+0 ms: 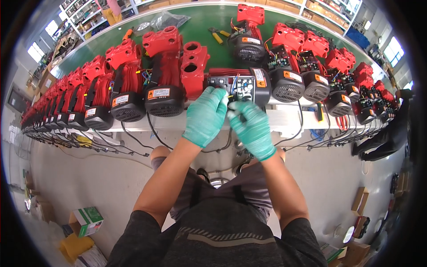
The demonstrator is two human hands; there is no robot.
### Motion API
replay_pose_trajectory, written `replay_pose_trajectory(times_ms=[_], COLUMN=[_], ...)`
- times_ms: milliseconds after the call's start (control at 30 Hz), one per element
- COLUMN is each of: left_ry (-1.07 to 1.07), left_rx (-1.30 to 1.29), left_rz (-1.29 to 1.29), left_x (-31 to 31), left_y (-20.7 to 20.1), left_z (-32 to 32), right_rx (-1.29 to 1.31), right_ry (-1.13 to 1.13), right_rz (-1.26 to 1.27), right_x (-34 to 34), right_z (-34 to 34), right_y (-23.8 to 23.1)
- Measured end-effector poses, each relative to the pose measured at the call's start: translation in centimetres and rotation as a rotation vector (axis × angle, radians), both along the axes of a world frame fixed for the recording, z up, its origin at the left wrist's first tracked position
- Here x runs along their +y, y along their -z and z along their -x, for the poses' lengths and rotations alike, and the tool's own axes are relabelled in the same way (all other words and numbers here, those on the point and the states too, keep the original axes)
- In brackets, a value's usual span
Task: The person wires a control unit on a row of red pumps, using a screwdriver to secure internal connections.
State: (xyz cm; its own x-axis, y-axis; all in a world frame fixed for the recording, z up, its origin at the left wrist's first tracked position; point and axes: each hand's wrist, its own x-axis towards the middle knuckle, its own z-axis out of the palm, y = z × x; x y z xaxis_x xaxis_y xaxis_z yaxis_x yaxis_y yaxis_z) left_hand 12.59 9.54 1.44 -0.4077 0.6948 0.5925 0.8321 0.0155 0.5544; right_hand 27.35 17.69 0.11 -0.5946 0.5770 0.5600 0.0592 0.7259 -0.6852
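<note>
Left hand: the left hand (206, 116), in a green glove, sits at centre frame with its fingers curled over the near left edge of the open control box (231, 87); whether it pinches anything there cannot be told
Right hand: the right hand (251, 127), also green-gloved, is just right of the left one, touching it at the fingertips; its fingers are closed around thin coloured wires (233, 84) at the box's front
Control box: a black open housing with a circuit board inside, on the red and black pump unit (242, 80) lying at the near edge of the green workbench (200, 26), centre of the frame, right above both hands
Left row: red pump units with black motor ends (129, 80) stand side by side, curving away to the left edge of the frame
Right row: more red units with open boxes and loose wiring (311, 66) run off to the right edge
Upper centre: yellow-handled pliers (218, 34) lie on the bench, well apart from the hands
Lower left: a green and white carton (89, 220) on the floor
Cables: black cords (133, 142) hang from the bench edge
</note>
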Motion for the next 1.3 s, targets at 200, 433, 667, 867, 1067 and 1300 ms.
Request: replay_pose_trajectory(times_ms=[200,433,667,867,1067,1300], left_ry=[0.049,0.063,-0.022,0.077,0.189,0.259], left_rx=[-0.146,-0.048,-0.196,0.031,-0.302,-0.717], left_rz=[-0.011,-0.004,0.002,0.067,0.066,0.151], left_x=[-1.8,-1.5,-1.0,1.9,1.4,1.4], left_y=[0.9,1.0,-2.2,-0.9,-0.9,-1.5], left_z=[0.6,0.6,-0.5,0.1,-0.1,-0.2], right_rx=[-0.212,-0.509,-0.187,0.028,0.145,0.174], right_ry=[0.055,-0.168,-0.223,-0.107,-0.103,0.042], right_rz=[-0.21,-0.343,-0.138,0.096,0.326,0.103], right_x=[4.6,8.4,6.1,4.5,3.4,1.4], right_z=[1.5,2.7,1.1,-0.3,-1.2,-2.1], right_y=[-8.4,-9.8,-7.6,-4.7,-2.1,0.1])
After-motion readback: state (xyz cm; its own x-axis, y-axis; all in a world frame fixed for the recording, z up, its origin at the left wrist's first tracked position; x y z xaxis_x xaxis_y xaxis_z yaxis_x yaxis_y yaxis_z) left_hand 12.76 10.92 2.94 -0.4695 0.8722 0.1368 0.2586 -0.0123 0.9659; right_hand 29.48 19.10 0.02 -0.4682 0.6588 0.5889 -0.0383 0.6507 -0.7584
